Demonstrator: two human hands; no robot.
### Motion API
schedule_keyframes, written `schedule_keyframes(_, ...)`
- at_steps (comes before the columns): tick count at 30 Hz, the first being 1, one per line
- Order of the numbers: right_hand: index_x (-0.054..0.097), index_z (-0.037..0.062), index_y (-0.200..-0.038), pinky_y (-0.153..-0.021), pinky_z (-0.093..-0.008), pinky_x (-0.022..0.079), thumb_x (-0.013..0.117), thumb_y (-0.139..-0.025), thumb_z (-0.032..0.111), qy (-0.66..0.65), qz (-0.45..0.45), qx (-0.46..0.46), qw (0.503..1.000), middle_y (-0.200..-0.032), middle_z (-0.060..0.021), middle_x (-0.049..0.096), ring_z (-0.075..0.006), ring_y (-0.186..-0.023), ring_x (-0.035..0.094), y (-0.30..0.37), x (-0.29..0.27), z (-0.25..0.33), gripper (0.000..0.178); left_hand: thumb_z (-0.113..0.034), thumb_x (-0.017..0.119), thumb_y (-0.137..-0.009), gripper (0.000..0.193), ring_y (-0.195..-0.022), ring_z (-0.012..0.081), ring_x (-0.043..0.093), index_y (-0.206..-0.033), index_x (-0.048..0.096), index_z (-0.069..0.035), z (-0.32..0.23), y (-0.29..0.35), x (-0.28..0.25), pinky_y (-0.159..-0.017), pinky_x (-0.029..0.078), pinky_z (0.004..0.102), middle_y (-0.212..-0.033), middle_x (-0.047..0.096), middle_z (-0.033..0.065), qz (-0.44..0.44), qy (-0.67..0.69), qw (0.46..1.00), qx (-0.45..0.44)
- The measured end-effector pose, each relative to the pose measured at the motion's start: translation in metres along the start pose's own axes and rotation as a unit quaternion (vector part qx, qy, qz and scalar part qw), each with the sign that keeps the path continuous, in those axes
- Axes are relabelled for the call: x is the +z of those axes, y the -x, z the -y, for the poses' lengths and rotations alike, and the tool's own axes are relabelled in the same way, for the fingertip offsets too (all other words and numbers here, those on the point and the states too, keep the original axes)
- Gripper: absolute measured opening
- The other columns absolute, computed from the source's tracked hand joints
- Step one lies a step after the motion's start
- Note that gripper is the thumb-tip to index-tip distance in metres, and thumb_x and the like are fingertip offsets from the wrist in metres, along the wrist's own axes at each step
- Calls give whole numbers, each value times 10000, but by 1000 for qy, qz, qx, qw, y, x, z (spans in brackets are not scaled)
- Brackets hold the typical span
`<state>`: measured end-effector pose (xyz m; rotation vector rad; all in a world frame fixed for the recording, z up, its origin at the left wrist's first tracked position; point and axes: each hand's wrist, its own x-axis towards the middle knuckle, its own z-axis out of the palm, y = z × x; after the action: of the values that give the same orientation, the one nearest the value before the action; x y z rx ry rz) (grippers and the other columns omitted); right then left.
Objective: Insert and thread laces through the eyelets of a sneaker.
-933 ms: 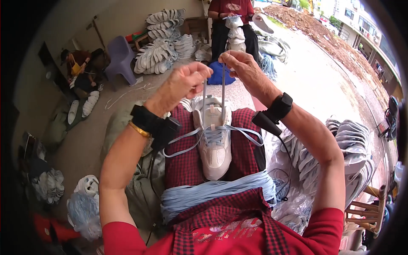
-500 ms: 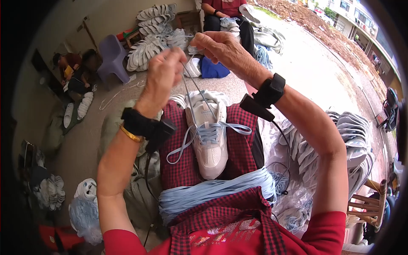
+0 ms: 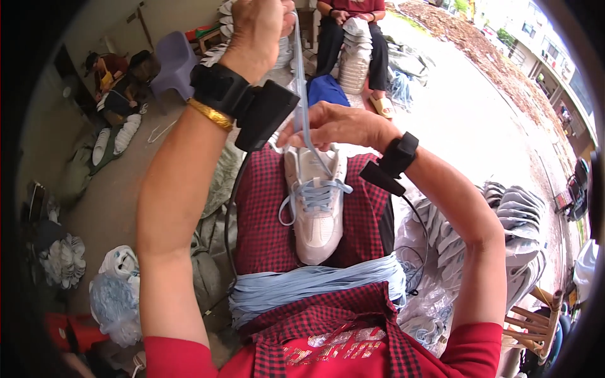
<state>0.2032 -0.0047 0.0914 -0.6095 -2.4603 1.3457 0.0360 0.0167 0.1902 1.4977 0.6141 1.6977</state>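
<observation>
A white sneaker [image 3: 319, 230] rests on my lap over a red-and-black checked apron [image 3: 268, 220], its toe toward me. Light blue shoelace [image 3: 317, 196] crosses its front, with a small loop at each side. My left hand [image 3: 259, 34] is raised high and closed on the lace, which runs taut down toward the shoe. Just above the shoe's opening, my right hand [image 3: 340, 126] has its fingers bent and closed around the lace strands; its fingertips are partly hidden. A thick bundle of light blue laces [image 3: 315, 283] lies across my lap, close to my waist.
Stacked grey-white shoe parts [image 3: 513, 220] stand at the right beside a wooden stool [image 3: 539, 321]. A purple chair [image 3: 173, 63] is at the back left. Another person [image 3: 353, 12] sits ahead, behind a white stack. Black cables hang from both wrist devices.
My left hand has risen, drawing the lace upward, while my right hand has come down close to the shoe's opening. The lace loops at the shoe's sides have grown shorter.
</observation>
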Motion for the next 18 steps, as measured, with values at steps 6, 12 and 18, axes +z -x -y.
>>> schedule_keyframes(6, 701, 45, -944, -567, -192, 407, 494, -1067, 360, -130, -200, 37, 970, -735, 49, 572, -34, -652, 512, 32, -4, -34, 397, -302, 525, -1055, 296, -576, 45, 421, -1114, 611, -24, -2, 44, -103, -505, 301, 205, -790, 596, -4, -74, -69, 990, -97)
schedule_keyframes(12, 672, 33, -1161, -528, -186, 398, 473, -1055, 481, -198, -323, 93, 921, -820, 14, 651, -39, -612, 539, 125, -18, -57, 502, -351, 592, -1001, 352, -513, 54, 557, -1109, 651, -21, 24, 145, -195, -442, 385, 199, -829, 702, 80, -83, -314, 890, -319)
schedule_keyframes(18, 695, -35, -854, -576, -319, 475, 696, -914, 210, 145, -288, 95, 942, -660, -90, 635, -136, -593, 590, 143, 9, -60, 252, -95, 752, -826, 211, -807, 177, 636, -974, 614, -37, 24, 222, -108, -657, 483, 296, -897, 632, 68, 41, -489, 868, -78)
